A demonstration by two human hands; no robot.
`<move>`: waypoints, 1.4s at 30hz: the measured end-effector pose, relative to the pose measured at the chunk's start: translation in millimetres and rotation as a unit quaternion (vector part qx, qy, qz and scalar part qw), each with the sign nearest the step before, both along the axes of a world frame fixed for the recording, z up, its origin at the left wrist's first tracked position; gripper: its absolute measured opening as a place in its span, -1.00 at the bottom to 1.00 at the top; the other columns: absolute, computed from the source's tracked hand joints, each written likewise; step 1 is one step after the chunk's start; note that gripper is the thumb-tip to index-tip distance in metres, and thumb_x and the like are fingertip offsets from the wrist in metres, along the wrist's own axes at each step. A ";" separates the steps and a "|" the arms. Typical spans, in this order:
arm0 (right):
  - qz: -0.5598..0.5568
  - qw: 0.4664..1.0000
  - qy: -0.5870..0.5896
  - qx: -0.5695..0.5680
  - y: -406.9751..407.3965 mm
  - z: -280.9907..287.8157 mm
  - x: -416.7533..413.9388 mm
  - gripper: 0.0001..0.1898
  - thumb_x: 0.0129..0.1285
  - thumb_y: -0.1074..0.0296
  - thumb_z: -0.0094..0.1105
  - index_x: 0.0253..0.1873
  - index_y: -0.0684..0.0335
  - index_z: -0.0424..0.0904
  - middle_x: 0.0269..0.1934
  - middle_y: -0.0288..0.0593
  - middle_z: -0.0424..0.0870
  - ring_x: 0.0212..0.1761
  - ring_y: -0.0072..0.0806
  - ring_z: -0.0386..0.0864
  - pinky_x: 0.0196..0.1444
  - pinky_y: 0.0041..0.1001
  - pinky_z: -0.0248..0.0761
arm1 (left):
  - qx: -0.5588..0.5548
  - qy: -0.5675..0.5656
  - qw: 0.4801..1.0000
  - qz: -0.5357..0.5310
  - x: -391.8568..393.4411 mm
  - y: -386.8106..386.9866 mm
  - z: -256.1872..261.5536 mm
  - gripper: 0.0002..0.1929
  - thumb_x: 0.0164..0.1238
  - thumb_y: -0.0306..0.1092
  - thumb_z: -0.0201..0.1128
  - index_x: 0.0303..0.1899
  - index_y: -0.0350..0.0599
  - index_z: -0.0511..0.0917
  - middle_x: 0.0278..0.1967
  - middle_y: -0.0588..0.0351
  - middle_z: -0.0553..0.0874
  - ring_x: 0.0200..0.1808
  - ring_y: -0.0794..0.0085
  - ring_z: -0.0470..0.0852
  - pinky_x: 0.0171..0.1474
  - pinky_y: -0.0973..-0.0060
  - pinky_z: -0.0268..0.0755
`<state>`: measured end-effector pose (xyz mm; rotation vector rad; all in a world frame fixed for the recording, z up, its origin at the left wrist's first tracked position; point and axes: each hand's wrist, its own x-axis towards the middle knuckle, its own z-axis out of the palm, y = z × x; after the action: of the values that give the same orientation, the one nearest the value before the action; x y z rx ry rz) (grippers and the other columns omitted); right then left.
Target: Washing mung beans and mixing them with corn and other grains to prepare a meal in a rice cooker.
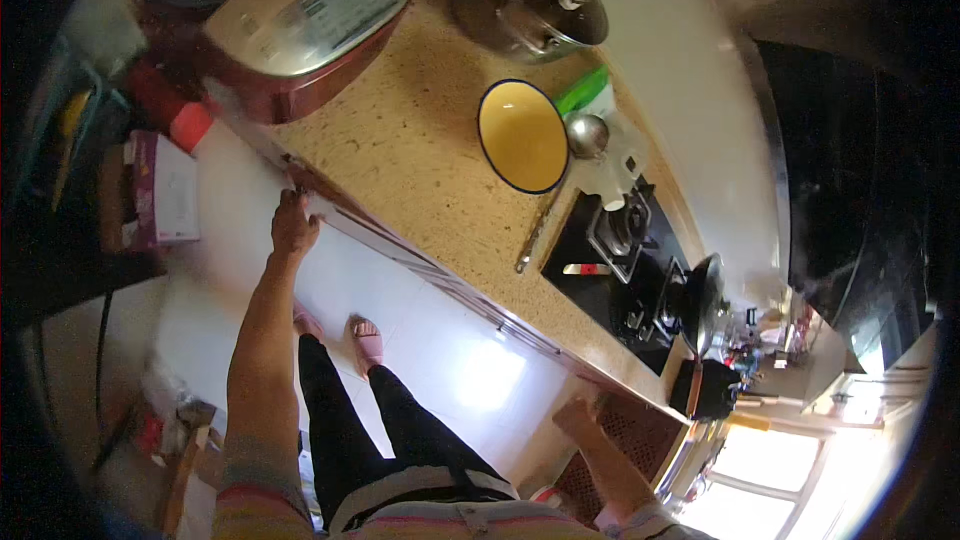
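Observation:
My left hand [294, 223] reaches to the front edge of the stone-patterned countertop [420, 187], its fingertips at the cabinet front just below. Whether the fingers grip that edge is not clear. Blurred, my right hand [576, 418] hangs low on the right, near a brown patterned mat [637, 435] and apart from the counter. On the counter sits a yellow enamel bowl [523, 136] with a dark blue rim. Beside it lies a metal ladle [587, 136], its handle slanting towards the cooktop.
A red rice cooker [300, 37] and a lidded pot [525, 7] occupy the far counter. A green-and-white packet [583, 92] is by the wall. The black gas cooktop [577, 240] carries a wok [703, 307] and a red-marked utensil [586, 269]. A purple-and-white box [169, 191] stands left.

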<state>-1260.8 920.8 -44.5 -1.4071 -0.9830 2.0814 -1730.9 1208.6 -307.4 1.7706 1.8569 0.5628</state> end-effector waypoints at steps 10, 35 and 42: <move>0.092 0.855 -0.360 0.362 86.9 -21.2 -159.3 -0.85 0.35 0.57 0.11 -0.05 0.40 0.62 -0.21 0.00 0.73 -0.30 -0.39 0.71 -0.24 -0.45 0.58 | -0.110 -0.142 0.967 0.180 -4.3 -280.1 -7.8 -0.70 0.07 -0.50 0.29 -0.10 -0.17 0.53 -0.08 -0.18 0.58 -0.07 -0.05 0.59 -0.03 0.14 0.49; 0.355 0.779 -0.465 0.223 124.3 -269.1 -227.6 -0.83 0.44 0.51 -0.04 0.00 0.34 0.55 -0.23 -0.15 0.68 -0.28 -0.49 0.64 -0.14 -0.47 0.54 | -0.150 -0.361 0.831 0.397 0.4 -453.3 -79.2 -0.85 0.45 -0.51 0.01 -0.21 -0.29 0.57 -0.25 -0.01 0.68 -0.20 0.33 0.64 -0.07 0.38 0.50; 0.290 0.776 -0.513 0.225 165.7 -301.0 -228.6 -0.83 0.44 0.47 0.00 0.02 0.35 0.53 -0.23 -0.17 0.65 -0.30 -0.48 0.62 -0.15 -0.46 0.53 | -0.163 -0.458 0.756 0.439 31.7 -420.1 -120.4 -0.79 0.51 -0.40 -0.01 -0.21 -0.27 0.58 -0.23 0.05 0.68 -0.16 0.38 0.65 -0.04 0.40 0.53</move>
<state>-1489.4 1086.4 -345.5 -2.1337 -2.3955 1.0412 -1699.3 788.5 -427.8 0.1357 1.7256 1.0910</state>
